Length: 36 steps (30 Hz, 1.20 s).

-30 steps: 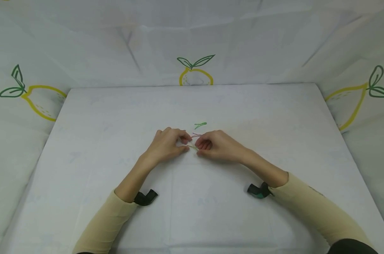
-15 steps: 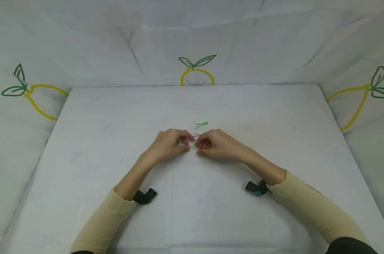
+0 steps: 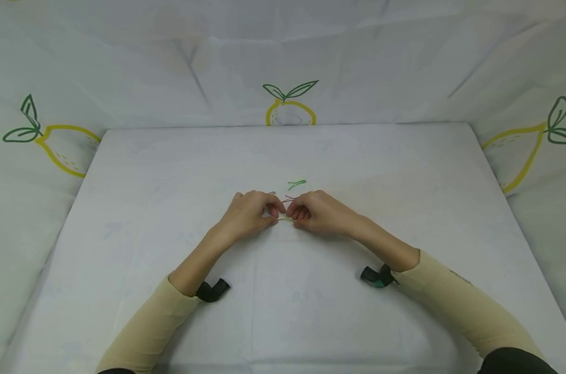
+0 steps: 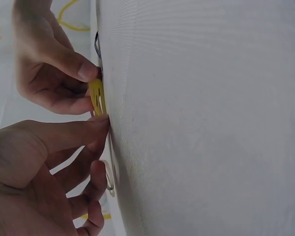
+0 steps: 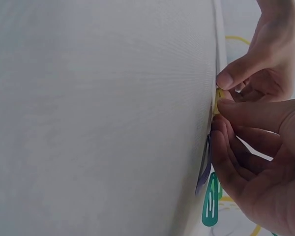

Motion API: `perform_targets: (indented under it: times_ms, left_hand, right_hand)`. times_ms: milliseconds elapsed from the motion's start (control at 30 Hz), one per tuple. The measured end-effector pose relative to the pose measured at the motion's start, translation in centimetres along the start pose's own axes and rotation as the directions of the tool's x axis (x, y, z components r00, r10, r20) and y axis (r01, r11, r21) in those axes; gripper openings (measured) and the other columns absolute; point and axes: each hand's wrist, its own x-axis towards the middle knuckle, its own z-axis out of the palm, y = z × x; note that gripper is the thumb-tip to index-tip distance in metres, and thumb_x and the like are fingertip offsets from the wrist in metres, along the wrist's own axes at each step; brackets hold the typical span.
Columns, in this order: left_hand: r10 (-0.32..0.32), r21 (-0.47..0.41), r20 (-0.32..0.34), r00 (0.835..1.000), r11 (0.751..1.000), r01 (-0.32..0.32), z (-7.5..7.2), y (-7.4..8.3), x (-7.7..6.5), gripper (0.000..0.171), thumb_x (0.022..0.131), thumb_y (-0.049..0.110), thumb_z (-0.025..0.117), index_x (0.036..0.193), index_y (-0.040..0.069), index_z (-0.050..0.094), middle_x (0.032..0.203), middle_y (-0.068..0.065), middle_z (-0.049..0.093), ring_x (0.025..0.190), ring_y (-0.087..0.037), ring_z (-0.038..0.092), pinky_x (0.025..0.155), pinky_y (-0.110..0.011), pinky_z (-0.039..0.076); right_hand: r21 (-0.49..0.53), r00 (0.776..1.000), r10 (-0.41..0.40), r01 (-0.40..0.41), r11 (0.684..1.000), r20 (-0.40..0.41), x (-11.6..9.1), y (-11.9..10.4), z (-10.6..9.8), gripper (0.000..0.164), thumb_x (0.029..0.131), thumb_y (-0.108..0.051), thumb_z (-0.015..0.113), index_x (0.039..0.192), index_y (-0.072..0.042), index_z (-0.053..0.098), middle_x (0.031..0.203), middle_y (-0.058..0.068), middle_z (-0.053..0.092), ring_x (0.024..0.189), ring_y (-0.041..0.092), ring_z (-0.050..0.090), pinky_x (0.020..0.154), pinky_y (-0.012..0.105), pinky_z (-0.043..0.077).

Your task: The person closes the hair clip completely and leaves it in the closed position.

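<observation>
Between my two hands is a yellow snap hair clip [image 4: 97, 96], its slotted narrow strips showing in the left wrist view. My right hand [image 3: 327, 215] pinches one end between thumb and fingers. The other end is pinched by my left hand [image 3: 251, 214], thumb and index fingertip meeting on it. In the head view the hair clip [image 3: 285, 218] shows as a thin pale line low over the white cloth, partly covered by fingertips. The two hands are very close together, their index fingertips almost meeting.
Just beyond the hands lie a green hair clip [image 5: 211, 201] and a purple one [image 5: 204, 169]. A pale hair clip [image 4: 109, 178] lies behind my left fingers. A white cloth [image 3: 283, 311] covers the table, with lemon-printed cloth walls around its back and sides.
The yellow hair clip has turned from slanting down rightward to nearly level. My left thumb has dropped slightly, and the fingertips of both hands have drawn closer. Other clips stay put.
</observation>
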Motion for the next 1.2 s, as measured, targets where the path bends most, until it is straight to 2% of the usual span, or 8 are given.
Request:
perform_targets:
  times_ms: [367, 533, 667, 767, 867, 1033, 1200]
  left_hand:
    - [-0.018, 0.012, -0.005, 1.000, 1.000, 0.018, 0.1, -0.2, -0.1, 0.014, 0.096, 0.010, 0.077, 0.103, 0.020, 0.083, 0.093, 0.006, 0.081, 0.103, -0.020, 0.073, 0.100, -0.056, 0.043]
    - [-0.001, 0.008, -0.021, 1.000, 1.000, 0.001, -0.2, 0.0, -0.2, 0.012, 0.096, 0.011, 0.078, 0.102, 0.020, 0.084, 0.101, 0.004, 0.083, 0.095, -0.019, 0.071, 0.100, -0.055, 0.044]
    - [0.039, 0.001, -0.060, 0.997, 0.999, -0.039, -0.5, 0.0, -0.4, 0.010, 0.097, 0.013, 0.078, 0.101, 0.019, 0.085, 0.113, 0.001, 0.084, 0.087, -0.016, 0.070, 0.092, -0.047, 0.048]
    - [0.065, -0.008, -0.085, 0.994, 0.998, -0.066, -0.8, 0.0, -0.5, 0.009, 0.098, 0.013, 0.077, 0.100, 0.018, 0.085, 0.117, -0.001, 0.084, 0.087, -0.016, 0.070, 0.083, -0.040, 0.050]
    - [0.070, -0.037, -0.101, 0.992, 0.997, -0.074, -1.1, 0.1, -0.7, 0.009, 0.099, 0.012, 0.077, 0.101, 0.017, 0.084, 0.114, 0.000, 0.083, 0.089, -0.017, 0.070, 0.081, -0.036, 0.051]
    - [0.067, -0.098, -0.124, 0.990, 0.992, -0.080, -1.7, 0.5, -1.1, 0.010, 0.099, 0.009, 0.077, 0.105, 0.014, 0.083, 0.108, 0.001, 0.083, 0.089, -0.019, 0.070, 0.080, -0.035, 0.052]
    - [0.077, -0.148, -0.140, 0.987, 0.984, -0.098, -2.1, 0.8, -1.3, 0.009, 0.099, 0.009, 0.078, 0.105, 0.014, 0.083, 0.105, 0.002, 0.083, 0.090, -0.018, 0.071, 0.083, -0.037, 0.053]
  right_hand:
    - [-0.054, 0.999, -0.038, 0.037, 0.998, -0.020, 0.1, -0.1, 0.3, 0.012, 0.096, 0.002, 0.075, 0.106, -0.002, 0.080, 0.095, 0.005, 0.078, 0.085, 0.013, 0.067, 0.083, 0.030, 0.057]
    - [-0.061, 0.997, -0.054, 0.051, 0.997, -0.056, -0.1, 0.0, 0.2, 0.011, 0.096, 0.002, 0.075, 0.104, -0.004, 0.081, 0.095, 0.004, 0.078, 0.086, 0.013, 0.066, 0.083, 0.030, 0.057]
    - [-0.059, 0.992, -0.077, 0.071, 0.996, -0.099, -0.3, 0.0, -0.2, 0.011, 0.096, 0.002, 0.076, 0.103, -0.005, 0.082, 0.097, 0.005, 0.080, 0.087, 0.016, 0.068, 0.084, 0.034, 0.058]
    - [-0.037, 0.989, -0.086, 0.083, 0.996, -0.118, -0.5, 0.0, -0.5, 0.014, 0.096, 0.003, 0.074, 0.104, -0.006, 0.082, 0.100, 0.006, 0.081, 0.091, 0.017, 0.071, 0.087, 0.037, 0.060]
    - [0.016, 0.988, -0.094, 0.097, 0.995, -0.123, -0.7, 0.0, -0.9, 0.017, 0.098, 0.004, 0.072, 0.109, -0.005, 0.081, 0.105, 0.007, 0.082, 0.097, 0.019, 0.074, 0.091, 0.040, 0.061]
    - [0.101, 0.984, -0.129, 0.142, 0.985, -0.124, -1.1, 0.0, -1.5, 0.019, 0.100, 0.002, 0.071, 0.117, -0.001, 0.078, 0.112, 0.011, 0.080, 0.100, 0.020, 0.074, 0.095, 0.040, 0.062]
    - [0.122, 0.980, -0.156, 0.171, 0.978, -0.120, -1.4, -0.2, -1.8, 0.018, 0.104, -0.001, 0.069, 0.120, -0.001, 0.076, 0.115, 0.013, 0.078, 0.103, 0.021, 0.073, 0.098, 0.040, 0.061]
